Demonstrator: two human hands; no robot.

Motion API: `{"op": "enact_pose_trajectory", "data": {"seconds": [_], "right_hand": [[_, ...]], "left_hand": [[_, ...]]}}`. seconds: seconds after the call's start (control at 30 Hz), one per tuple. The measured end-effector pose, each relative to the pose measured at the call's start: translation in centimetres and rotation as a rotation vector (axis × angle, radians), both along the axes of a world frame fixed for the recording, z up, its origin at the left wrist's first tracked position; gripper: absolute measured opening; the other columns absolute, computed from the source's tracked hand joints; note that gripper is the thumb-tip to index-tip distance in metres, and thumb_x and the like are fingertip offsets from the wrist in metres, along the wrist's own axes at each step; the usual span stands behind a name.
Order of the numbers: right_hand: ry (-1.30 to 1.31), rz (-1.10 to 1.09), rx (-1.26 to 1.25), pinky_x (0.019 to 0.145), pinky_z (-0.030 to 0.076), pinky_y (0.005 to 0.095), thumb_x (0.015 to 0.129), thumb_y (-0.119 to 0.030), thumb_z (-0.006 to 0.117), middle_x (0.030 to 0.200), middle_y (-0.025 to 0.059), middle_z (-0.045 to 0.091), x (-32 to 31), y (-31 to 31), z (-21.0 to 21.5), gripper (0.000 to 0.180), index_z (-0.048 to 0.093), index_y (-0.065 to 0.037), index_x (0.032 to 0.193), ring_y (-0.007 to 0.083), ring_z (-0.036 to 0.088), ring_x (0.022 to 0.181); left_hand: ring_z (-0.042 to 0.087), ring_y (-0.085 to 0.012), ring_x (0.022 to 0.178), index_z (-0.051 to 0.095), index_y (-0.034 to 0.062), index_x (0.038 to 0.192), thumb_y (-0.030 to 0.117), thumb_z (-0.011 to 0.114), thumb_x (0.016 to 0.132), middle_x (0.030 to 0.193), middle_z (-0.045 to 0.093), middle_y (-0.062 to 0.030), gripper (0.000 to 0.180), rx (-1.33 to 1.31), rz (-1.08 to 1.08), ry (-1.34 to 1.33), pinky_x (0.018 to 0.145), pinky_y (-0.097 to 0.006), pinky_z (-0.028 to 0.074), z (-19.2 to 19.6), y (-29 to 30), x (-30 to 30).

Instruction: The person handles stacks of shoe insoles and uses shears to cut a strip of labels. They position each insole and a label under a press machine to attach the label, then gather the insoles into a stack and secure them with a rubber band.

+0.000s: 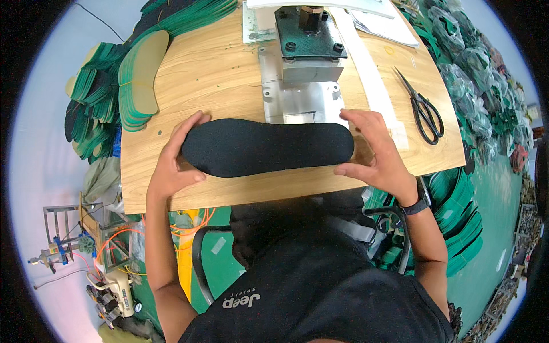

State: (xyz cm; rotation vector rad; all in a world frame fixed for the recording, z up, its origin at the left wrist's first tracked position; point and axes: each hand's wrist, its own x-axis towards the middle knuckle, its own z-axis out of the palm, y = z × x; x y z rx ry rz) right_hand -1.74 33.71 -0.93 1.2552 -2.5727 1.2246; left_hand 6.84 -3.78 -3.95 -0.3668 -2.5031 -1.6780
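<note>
A black insole [269, 147] lies sideways between my two hands, at the near edge of the wooden table. My left hand [174, 153] is curved around its wider end, thumb at the near edge and fingers at the far edge. At the narrower end, my right hand [378, 150] grips it the same way, fingers spread wide around the tip. Just beyond the insole stands a metal press [311, 40] with a dark top plate and a large hex nut. The press's shiny base plate [303, 97] reaches down to the insole's far edge, which covers part of it.
Black-handled scissors [426, 114] lie at the table's right side. A banded stack of insoles [139, 83] with a beige top is at the left, beside more green and black stacks [94, 97]. A white strip [372, 74] runs along the wooden table [206, 80]. Bagged bundles [474, 86] are piled at right.
</note>
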Motion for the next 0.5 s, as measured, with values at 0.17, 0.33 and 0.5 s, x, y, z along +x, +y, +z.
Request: {"op": "enact_pose_trajectory", "data": {"seconds": [0.17,0.33,0.5], "right_hand": [[0.029,0.049,0.016,0.094,0.038,0.0400,0.063,-0.019,0.083,0.116,0.0163,0.054,-0.3,0.1,-0.8,0.072,0.050,-0.002,0.124,0.0338,0.047,0.107],[0.070,0.007,0.034,0.091,0.040,0.0396,0.062,-0.015,0.082,0.113,0.0167,0.053,0.1,-0.3,-0.7,0.075,0.047,-0.001,0.126,0.0339,0.047,0.105],[0.005,-0.079,0.064,0.089,0.041,0.0393,0.063,-0.009,0.079,0.109,0.0168,0.052,0.4,-0.1,-1.8,0.078,0.041,0.000,0.130,0.0344,0.048,0.100]], "left_hand": [[0.043,-0.0281,0.126,0.041,0.0017,0.137,0.035,0.086,0.049,0.132,0.050,-0.0160,0.104,-0.075,0.011,-0.080,0.108,-0.037,0.028,0.6,0.3,0.0],[0.043,-0.0287,0.126,0.033,0.0039,0.141,0.025,0.086,0.048,0.132,0.050,-0.0145,0.110,-0.215,-0.060,0.010,0.108,-0.038,0.028,0.9,-0.8,-0.1],[0.047,-0.0287,0.123,0.028,0.0067,0.145,0.018,0.085,0.048,0.129,0.053,-0.0145,0.113,-0.337,0.011,0.003,0.107,-0.038,0.032,1.1,-0.2,-0.5]]}}
